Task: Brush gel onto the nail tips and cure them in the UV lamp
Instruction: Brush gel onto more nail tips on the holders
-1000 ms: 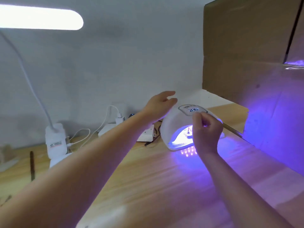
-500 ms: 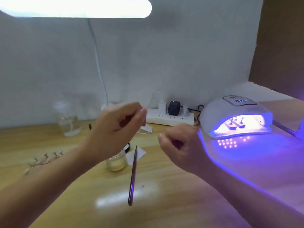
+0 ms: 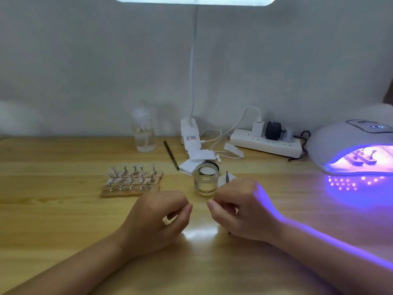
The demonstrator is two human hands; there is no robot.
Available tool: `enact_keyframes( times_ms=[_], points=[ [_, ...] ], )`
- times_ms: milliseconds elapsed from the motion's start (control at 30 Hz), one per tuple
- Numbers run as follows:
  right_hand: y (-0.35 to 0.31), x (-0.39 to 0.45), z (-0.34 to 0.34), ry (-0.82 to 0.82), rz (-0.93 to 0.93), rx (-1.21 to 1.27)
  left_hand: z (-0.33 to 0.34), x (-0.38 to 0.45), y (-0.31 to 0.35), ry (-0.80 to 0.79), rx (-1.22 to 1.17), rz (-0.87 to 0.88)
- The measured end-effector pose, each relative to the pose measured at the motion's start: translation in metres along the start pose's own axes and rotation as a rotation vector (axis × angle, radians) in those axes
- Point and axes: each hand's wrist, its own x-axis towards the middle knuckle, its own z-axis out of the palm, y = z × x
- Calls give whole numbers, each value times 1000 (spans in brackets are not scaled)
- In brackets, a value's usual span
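Just in front of the gel jar (image 3: 205, 182), back now from the UV lamp (image 3: 331, 145) at the far right, after reaching to its top a second ago. Grips the thin brush (image 3: 227, 176) in the right hand (image 3: 240, 207), fingers curled round the shaft, dark tip showing above the knuckles. Keeps the left hand (image 3: 157, 218) beside it but apart, fingers loosely curled, with nothing seen inside. Leaves one batch on stands (image 3: 361, 159) inside the lit lamp, violet glow falling on the table (image 3: 53, 209). Has still a board of nail tips (image 3: 131, 179) waiting left of the jar. Means probably: curing started for that batch, next dipping the brush and coating the waiting tips.
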Motion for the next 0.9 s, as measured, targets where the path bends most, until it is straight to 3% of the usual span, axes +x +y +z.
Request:
enact_keyframes(
  times_ms=[167, 267, 333, 533, 633, 800, 900],
  points=[
    [-30, 22, 26, 12, 99, 71, 0, -3, -7, 183, -143, -150],
    [-44, 34, 43, 167, 345, 365, -5, -5, -11, 324, -267, -264],
    [-47, 41, 54, 210, 448, 431, -13, -4, -11, 395, -325, -348],
    [-33, 50, 75, -62, 560, 176, -60, 11, -27, 672, -461, -525],
    [-31, 45, 79, -154, 490, 17, -93, 16, -51, 506, -307, -716],
    [-36, 41, 85, -253, 392, -114, -120, 3, -78, -216, 45, -1117],
    [-39, 42, 87, -283, 401, -110, -115, -4, -86, -338, 110, -1195]
  ],
)
